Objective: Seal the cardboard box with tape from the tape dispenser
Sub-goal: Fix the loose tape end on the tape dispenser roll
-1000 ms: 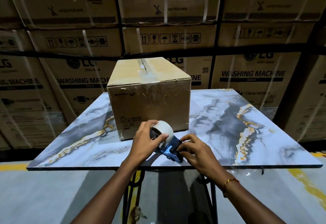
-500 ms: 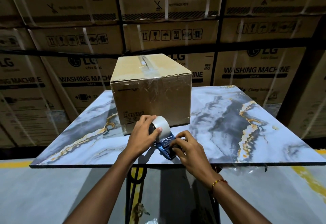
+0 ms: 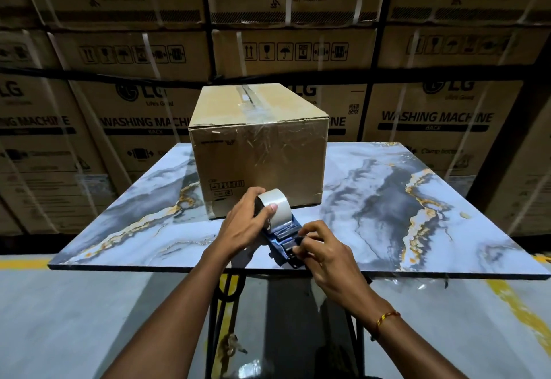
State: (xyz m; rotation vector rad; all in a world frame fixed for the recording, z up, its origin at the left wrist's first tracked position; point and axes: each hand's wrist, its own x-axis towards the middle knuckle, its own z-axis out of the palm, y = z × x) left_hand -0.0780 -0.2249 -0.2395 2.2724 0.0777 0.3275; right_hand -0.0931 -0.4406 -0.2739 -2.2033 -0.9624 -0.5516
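Observation:
A brown cardboard box (image 3: 259, 152) stands on the marble-patterned table (image 3: 387, 208), its top flaps closed with clear tape along the seam and down the near face. In front of it lies a blue tape dispenser (image 3: 284, 234) with a pale tape roll (image 3: 275, 204). My left hand (image 3: 246, 223) wraps around the roll, thumb on its rim. My right hand (image 3: 323, 252) pinches the dispenser's near end with its fingertips; what lies under them is hidden.
A wall of large strapped washing-machine cartons (image 3: 432, 122) rises right behind the table. The table's near edge (image 3: 149, 267) hangs over a grey floor with yellow lines (image 3: 515, 304). Black metal table legs (image 3: 220, 304) stand below.
Both hands stay on the dispenser, which sits in nearly the same place. The right hand's fingers have shifted a little along its near end. The view has tilted slightly.

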